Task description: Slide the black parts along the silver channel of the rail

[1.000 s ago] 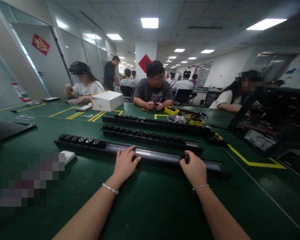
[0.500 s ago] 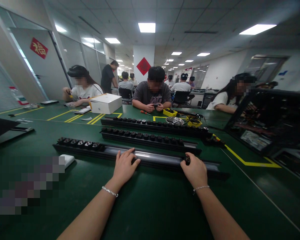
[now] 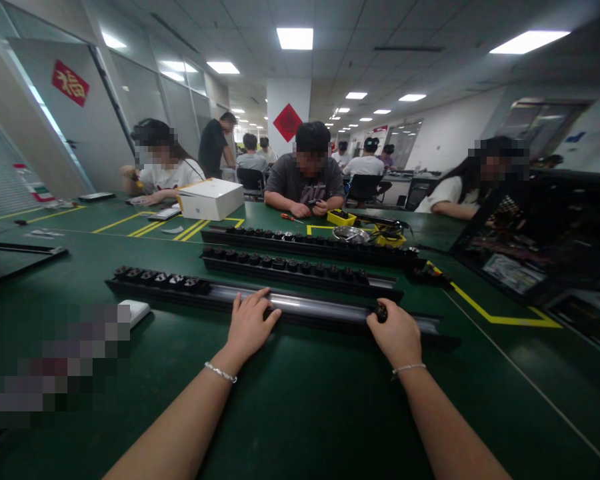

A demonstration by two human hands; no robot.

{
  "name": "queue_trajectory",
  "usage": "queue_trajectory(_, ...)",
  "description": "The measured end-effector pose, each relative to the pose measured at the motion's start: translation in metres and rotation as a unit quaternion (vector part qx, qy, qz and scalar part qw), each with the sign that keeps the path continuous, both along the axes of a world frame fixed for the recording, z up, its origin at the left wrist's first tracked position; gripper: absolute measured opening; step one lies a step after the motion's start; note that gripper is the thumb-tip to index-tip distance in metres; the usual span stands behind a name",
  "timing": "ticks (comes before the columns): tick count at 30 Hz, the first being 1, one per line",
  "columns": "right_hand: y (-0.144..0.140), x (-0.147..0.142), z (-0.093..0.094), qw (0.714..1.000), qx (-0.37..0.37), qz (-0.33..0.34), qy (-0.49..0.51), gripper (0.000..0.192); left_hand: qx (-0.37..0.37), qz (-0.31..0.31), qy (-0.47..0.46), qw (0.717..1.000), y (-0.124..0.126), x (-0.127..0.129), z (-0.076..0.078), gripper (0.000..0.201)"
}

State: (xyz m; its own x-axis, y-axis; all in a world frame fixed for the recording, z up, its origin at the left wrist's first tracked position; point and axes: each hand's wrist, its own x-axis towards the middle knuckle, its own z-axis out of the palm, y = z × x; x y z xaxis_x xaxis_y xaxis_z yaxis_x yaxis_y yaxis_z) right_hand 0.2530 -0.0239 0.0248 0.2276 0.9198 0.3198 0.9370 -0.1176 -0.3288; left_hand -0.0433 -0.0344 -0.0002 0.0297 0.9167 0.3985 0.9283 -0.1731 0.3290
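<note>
A long black rail [image 3: 315,306] lies across the table in front of me, its grey channel bare along the middle. Several black socket modules [image 3: 149,275] sit in its left end. My left hand [image 3: 253,321] rests on the near edge of the rail, fingers spread and holding nothing. Toward the rail's right end, my right hand [image 3: 396,331] pinches one small round black socket module [image 3: 381,312] at the channel. Its lower part is hidden by my fingers, so I cannot tell whether it is seated.
Behind lie a second rail [image 3: 280,265] and a third rail [image 3: 300,243], both with modules. An open black computer case [image 3: 535,240] stands at right. A white box [image 3: 213,199], a metal bowl [image 3: 351,234] and a yellow tray [image 3: 341,217] are farther back. Co-workers sit around the table.
My right hand has shifted slightly right along the rail with the socket module. My left hand stays nearly in place. The dark panel and hand at the left edge are gone from view.
</note>
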Motion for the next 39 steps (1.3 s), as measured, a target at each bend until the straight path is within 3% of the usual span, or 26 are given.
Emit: queue_trajectory(39, -0.002, 0.013, 0.005, 0.998, -0.034, -0.028, 0.044, 0.046, 0.003, 0.005, 0.008, 1.0, 0.0, 0.0, 0.0, 0.021)
